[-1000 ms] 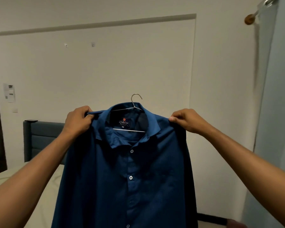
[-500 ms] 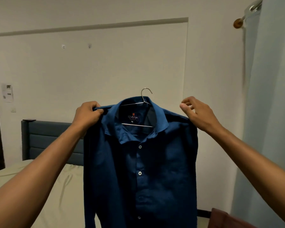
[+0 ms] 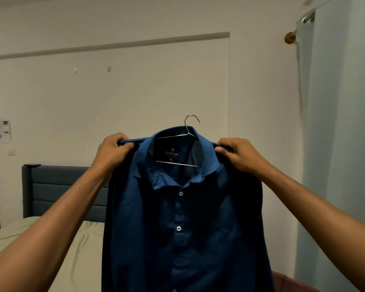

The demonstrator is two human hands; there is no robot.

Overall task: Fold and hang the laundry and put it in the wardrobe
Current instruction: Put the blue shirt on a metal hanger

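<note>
A dark blue button shirt (image 3: 183, 224) hangs in front of me on a thin metal hanger (image 3: 189, 131), whose hook sticks up above the collar. My left hand (image 3: 114, 150) grips the shirt's left shoulder. My right hand (image 3: 238, 154) grips the right shoulder, fingers curled over the fabric. The shirt faces me with its front buttoned below the open collar, and its lower part runs out of view. No wardrobe is in view.
A bed with a pale sheet (image 3: 40, 245) and a grey-blue headboard (image 3: 57, 186) stands at the lower left. A pale curtain (image 3: 341, 144) on a rod hangs at the right. A reddish object (image 3: 282, 281) shows at the bottom right.
The shirt has shifted slightly right in view. My right hand, lifted off the shoulder half a second ago, now grips the fabric again. My left hand keeps its hold.
</note>
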